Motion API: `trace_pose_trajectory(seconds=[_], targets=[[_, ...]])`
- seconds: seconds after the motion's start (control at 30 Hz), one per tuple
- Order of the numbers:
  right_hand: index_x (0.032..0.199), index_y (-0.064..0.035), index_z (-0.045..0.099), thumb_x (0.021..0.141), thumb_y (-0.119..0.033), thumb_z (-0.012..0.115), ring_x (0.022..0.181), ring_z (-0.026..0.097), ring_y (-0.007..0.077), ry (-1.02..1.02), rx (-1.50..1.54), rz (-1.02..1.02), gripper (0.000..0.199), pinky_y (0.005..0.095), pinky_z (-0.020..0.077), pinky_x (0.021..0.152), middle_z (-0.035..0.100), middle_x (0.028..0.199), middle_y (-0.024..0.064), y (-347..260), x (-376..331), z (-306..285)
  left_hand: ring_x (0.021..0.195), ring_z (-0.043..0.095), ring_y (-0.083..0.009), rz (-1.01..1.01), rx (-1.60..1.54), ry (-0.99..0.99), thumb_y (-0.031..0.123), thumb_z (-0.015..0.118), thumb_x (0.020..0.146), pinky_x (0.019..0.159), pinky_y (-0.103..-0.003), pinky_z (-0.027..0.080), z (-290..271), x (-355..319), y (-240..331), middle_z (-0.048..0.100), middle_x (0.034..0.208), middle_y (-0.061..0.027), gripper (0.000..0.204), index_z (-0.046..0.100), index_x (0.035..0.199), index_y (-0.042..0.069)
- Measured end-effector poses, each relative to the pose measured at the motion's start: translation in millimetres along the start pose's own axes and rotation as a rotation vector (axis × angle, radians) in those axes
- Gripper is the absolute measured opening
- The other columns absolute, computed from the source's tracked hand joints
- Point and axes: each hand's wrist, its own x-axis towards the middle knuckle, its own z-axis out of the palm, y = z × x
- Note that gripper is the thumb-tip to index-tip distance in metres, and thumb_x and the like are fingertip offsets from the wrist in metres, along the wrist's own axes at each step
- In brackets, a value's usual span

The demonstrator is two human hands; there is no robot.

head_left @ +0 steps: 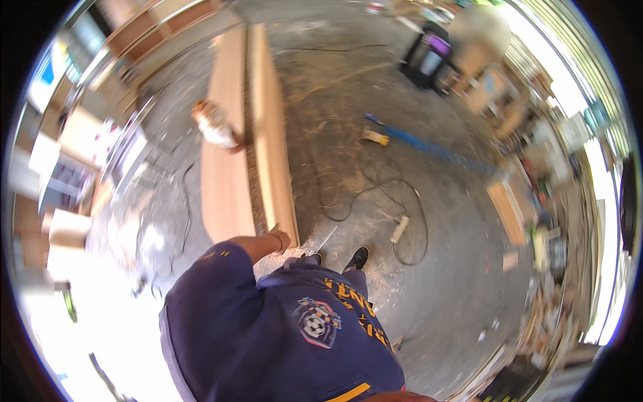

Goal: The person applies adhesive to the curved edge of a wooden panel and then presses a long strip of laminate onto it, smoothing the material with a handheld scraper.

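My left hand (280, 238) is at the near end of a long, light wooden board (271, 134), its fingers curled over the edge and one digit pointing forward along it. The far side of its grip is hidden. Beside that board, on its left, runs a wider flat wooden panel (224, 181), with a dark narrow gap between the two. On the panel lies a blurred clear-and-orange-brown item (216, 125), perhaps a plastic bag or bottle. My right hand is out of view; only a bit of skin shows at the lower edge.
A looping cable (362, 191) with a pale block-shaped piece (400, 229) lies on the concrete floor right of the boards. Beyond it are a blue strip (435, 153) and a black case (429, 55). Wood offcuts (542, 315) pile up at the right; cabinets (157, 30) stand far left.
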Motion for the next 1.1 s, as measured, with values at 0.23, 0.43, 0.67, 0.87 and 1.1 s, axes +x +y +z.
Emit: trace_pose_trajectory(seconds=[0.23, 0.43, 0.67, 0.87, 1.1], targets=[[0.126, -0.0061, 0.055, 0.092, -0.052, 0.046, 0.107, 0.059, 0.0272, -0.024, 0.085, -0.012, 0.058, 0.0361, 0.0462, 0.089, 0.063, 0.115, 0.0141, -55, 72, -139, 0.116, 0.058, -0.0283, -0.214, -0.085, 0.012, 0.017, 0.067, 0.071, 0.112, -0.059, 0.013, -6, -20, 30, 0.069, 0.106, -0.0133, 0.032, 0.072, 0.102, 0.01], [0.128, -0.0045, 0.054, 0.092, -0.051, 0.046, 0.108, 0.059, 0.0271, -0.071, 0.187, -0.029, 0.058, 0.0361, 0.0463, 0.089, 0.061, 0.119, 0.0133, -99, 122, -250, 0.134, 0.039, -0.0292, -0.507, -0.152, -0.051, 0.034, 0.067, 0.077, 0.111, -0.063, -0.003, -9, -11, 69, 0.061, 0.127, -0.0045, 0.042, 0.068, 0.115, 0.016], [0.129, -0.0026, 0.052, 0.093, -0.049, 0.047, 0.11, 0.058, 0.0268, -0.174, 0.411, -0.007, 0.059, 0.0362, 0.0465, 0.089, 0.059, 0.123, 0.0124, -192, 161, -312, 0.134, 0.039, -0.0287, -0.648, -0.335, -0.012, 0.033, 0.064, 0.079, 0.111, -0.063, -0.003, -13, -28, 87, 0.062, 0.124, -0.0064, 0.037, 0.07, 0.11, 0.014], [0.131, -0.001, 0.05, 0.093, -0.048, 0.047, 0.111, 0.057, 0.0266, -0.338, 0.613, -0.037, 0.06, 0.0362, 0.0466, 0.089, 0.057, 0.127, 0.0116, -324, 177, -288, 0.122, 0.05, -0.0305, -0.823, -0.875, 0.313, 0.037, 0.06, 0.082, 0.107, -0.058, 0.022, -41, -26, 93, 0.065, 0.117, -0.0073, 0.035, 0.071, 0.105, 0.013], [0.132, -0.0009, 0.048, 0.09, -0.04, 0.056, 0.118, 0.051, 0.0282, -0.429, 0.508, -0.564, 0.058, 0.0392, 0.0396, 0.099, 0.053, 0.128, 0.0146, -528, 188, -154, 0.104, 0.063, -0.0218, -0.366, -1.87, 0.772, 0.054, 0.064, 0.08, 0.086, -0.036, 0.051, -159, -31, 18, 0.065, 0.115, -0.01, 0.063, 0.06, 0.122, 0.007]])
